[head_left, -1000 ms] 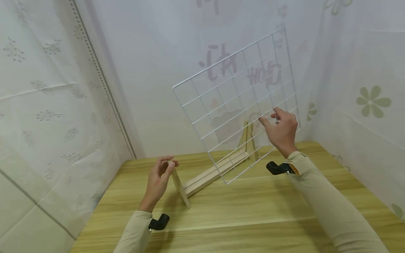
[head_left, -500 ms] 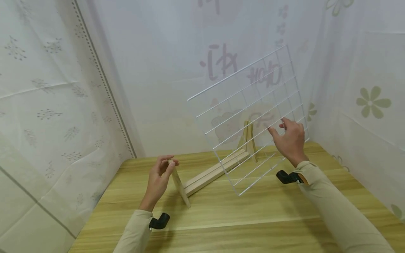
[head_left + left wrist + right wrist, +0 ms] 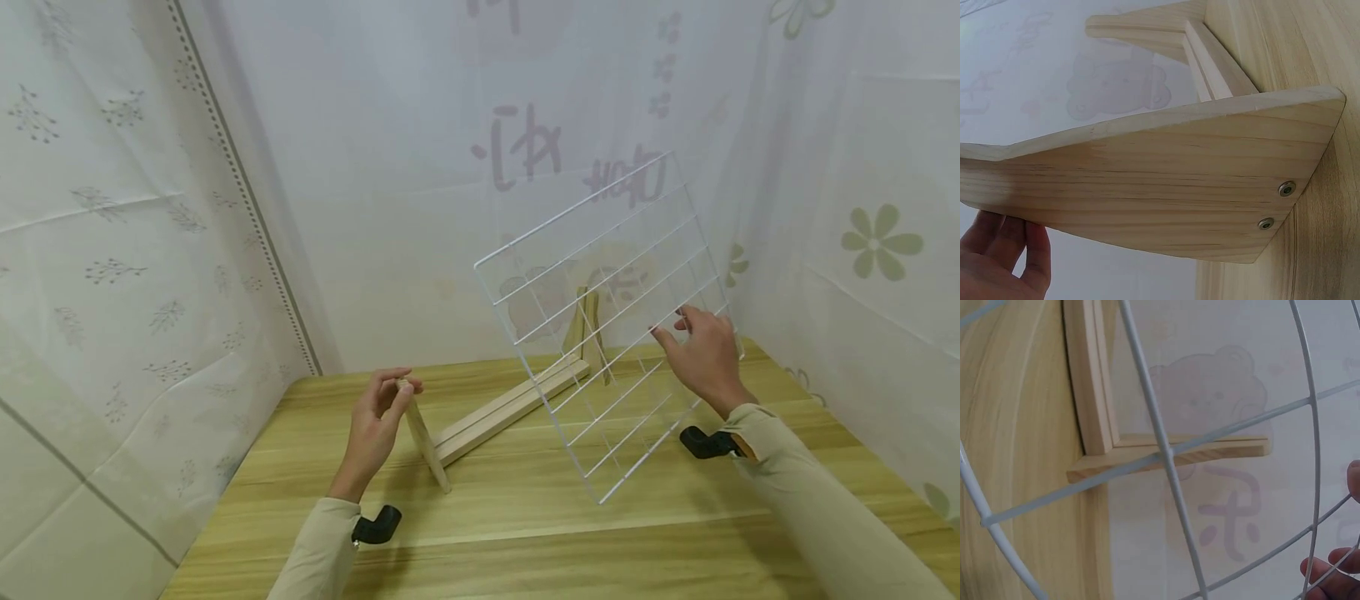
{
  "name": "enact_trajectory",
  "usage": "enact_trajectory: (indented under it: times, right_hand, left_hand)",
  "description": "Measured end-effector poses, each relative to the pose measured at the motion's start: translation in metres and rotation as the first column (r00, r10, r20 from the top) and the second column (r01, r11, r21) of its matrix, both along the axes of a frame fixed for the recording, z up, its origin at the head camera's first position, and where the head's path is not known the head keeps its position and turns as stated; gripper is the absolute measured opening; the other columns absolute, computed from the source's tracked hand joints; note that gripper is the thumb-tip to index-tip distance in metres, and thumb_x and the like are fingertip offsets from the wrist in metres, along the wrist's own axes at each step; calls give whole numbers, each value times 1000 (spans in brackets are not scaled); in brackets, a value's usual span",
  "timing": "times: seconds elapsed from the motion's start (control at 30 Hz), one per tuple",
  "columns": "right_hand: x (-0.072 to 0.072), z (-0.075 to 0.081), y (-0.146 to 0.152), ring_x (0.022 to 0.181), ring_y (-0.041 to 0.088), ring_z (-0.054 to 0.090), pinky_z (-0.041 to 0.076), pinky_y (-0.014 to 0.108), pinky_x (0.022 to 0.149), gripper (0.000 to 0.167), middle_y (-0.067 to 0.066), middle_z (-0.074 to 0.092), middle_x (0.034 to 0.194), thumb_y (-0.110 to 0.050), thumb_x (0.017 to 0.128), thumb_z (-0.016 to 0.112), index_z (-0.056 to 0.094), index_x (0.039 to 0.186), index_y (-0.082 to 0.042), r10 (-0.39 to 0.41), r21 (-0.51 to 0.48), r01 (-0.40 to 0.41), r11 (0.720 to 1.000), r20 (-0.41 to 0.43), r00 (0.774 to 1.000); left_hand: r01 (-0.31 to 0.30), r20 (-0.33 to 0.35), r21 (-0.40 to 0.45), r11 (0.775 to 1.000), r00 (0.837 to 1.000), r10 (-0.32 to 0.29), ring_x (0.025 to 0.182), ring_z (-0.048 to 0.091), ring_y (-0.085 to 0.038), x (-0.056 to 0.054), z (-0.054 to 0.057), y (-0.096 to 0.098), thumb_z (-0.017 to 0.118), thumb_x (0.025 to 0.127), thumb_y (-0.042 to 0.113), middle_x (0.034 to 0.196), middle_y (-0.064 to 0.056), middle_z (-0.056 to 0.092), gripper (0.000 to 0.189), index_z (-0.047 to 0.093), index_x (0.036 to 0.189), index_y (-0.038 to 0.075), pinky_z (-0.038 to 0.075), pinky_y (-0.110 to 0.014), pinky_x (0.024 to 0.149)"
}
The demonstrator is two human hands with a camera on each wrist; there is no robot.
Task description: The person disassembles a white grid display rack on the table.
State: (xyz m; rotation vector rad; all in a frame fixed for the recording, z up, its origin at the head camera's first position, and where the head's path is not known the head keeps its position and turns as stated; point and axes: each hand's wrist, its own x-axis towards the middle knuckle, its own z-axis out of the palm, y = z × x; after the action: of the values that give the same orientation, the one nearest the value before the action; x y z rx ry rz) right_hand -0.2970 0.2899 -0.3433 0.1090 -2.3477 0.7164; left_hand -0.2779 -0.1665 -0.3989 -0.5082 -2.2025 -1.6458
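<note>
A wooden stand [image 3: 510, 412] sits on the table, two upright side panels joined by a grooved crossbar. My left hand [image 3: 381, 417] pinches the top of its near side panel [image 3: 1166, 181], where two metal bolts show low down in the left wrist view. My right hand [image 3: 699, 350] grips a white wire grid panel [image 3: 573, 329] near its right side. The grid is tilted, off the table, in front of the stand's far side panel [image 3: 585, 329]. In the right wrist view the grid's wires cross in front of the stand, with my fingertips [image 3: 1329, 575] at the right edge.
The wood-grain table [image 3: 525, 550] reaches back to a pale printed curtain [image 3: 375, 208]. More curtain hangs along the left and right sides. A black wrist mount [image 3: 378, 525] is on the left forearm, another black mount [image 3: 708, 443] on the right.
My right hand has moved down and to the right, taking the wire grid lower with it. My left hand and the wooden stand have stayed in place.
</note>
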Motion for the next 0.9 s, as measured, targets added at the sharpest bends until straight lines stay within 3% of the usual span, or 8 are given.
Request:
enact_trajectory:
  times: [0.2, 0.47, 0.6, 0.77, 0.9]
  right_hand:
    - [5, -11, 12, 96, 51, 59, 41, 62, 86, 38, 35, 69, 103, -22, 96, 66, 62, 112, 12, 44, 54, -47, 997, 64, 997]
    - [8, -20, 20, 91, 50, 62, 46, 60, 77, 35, 33, 69, 100, -20, 96, 66, 63, 110, 12, 101, 107, -115, 988, 131, 986]
    - [9, -25, 25, 92, 49, 63, 45, 60, 80, 37, 32, 70, 99, -19, 96, 67, 62, 113, 13, 118, 139, -139, 981, 145, 982]
    - [12, -31, 32, 98, 49, 63, 42, 65, 90, 40, 32, 69, 105, -20, 95, 68, 60, 118, 11, 128, 171, -162, 972, 194, 973]
    - [15, -37, 38, 102, 49, 61, 41, 65, 90, 35, 31, 69, 107, -22, 95, 69, 61, 114, 6, 122, 197, -169, 966, 232, 965]
  left_hand:
    - [5, 4, 3, 1000, 1000, -5, 109, 64, -5, -1, -1, 0, 53, 106, 23, 114, 8, 68, 28, 56, 132, 16, 45, -16, 99]
    - [20, -37, -18, 1000, 999, -20, 109, 65, -7, -1, -1, 0, 50, 107, 20, 113, 9, 66, 28, 54, 134, 11, 44, -15, 99]
    - [13, -19, 1, 1000, 1000, -13, 109, 65, -8, 0, -1, 0, 52, 106, 21, 112, 7, 67, 28, 55, 133, 13, 44, -15, 99]
    - [7, 4, 13, 1000, 1000, -7, 109, 65, -7, 0, 0, 1, 54, 106, 24, 115, -5, 68, 29, 55, 133, 16, 44, -15, 99]
    - [6, 5, 10, 1000, 1000, -6, 109, 65, -9, 0, 0, 1, 53, 106, 24, 114, -1, 68, 29, 55, 133, 16, 44, -16, 99]
